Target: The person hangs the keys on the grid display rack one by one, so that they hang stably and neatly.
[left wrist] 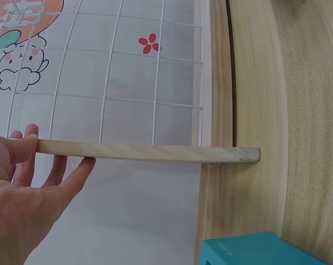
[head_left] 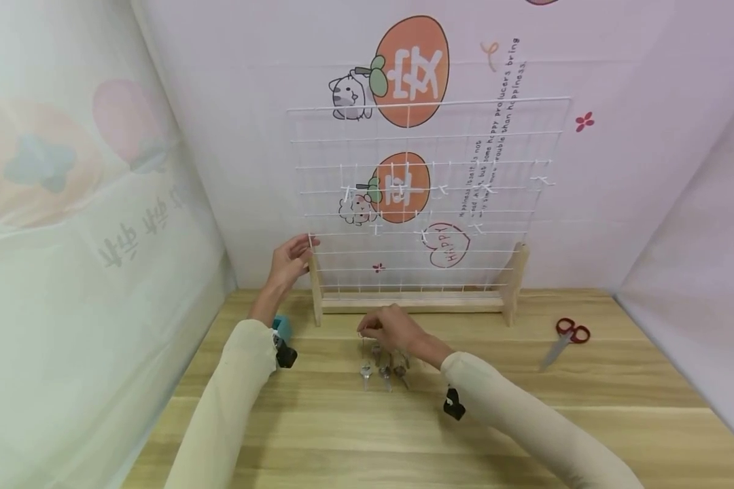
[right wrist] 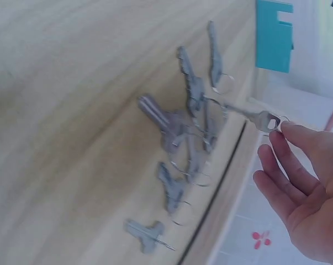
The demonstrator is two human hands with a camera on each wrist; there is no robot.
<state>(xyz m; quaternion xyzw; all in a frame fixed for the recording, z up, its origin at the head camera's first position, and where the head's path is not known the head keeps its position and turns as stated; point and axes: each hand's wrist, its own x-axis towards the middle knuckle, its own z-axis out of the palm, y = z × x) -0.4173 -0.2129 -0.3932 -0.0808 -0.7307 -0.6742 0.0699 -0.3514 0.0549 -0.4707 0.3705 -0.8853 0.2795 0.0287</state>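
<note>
My left hand [head_left: 290,261] holds the upper end of the wooden side post [left wrist: 127,150] of a white wire grid rack. In the left wrist view, its thumb is on one side of the post and the fingers are on the other. Low over the table in front of the rack, my right hand [head_left: 397,329] pinches a silver key [right wrist: 263,120] at its ring, between thumb and index finger. Several other keys [right wrist: 191,91], most with metal rings, lie in a loose group on the wooden table below that hand.
Red-handled scissors [head_left: 567,333] lie to the right on the table. A teal box [left wrist: 254,249] stands by the rack's left foot, near my left sleeve. Several small white hooks [head_left: 346,193] hang on the grid. Printed cloth [head_left: 618,204] surrounds the table at the back and sides.
</note>
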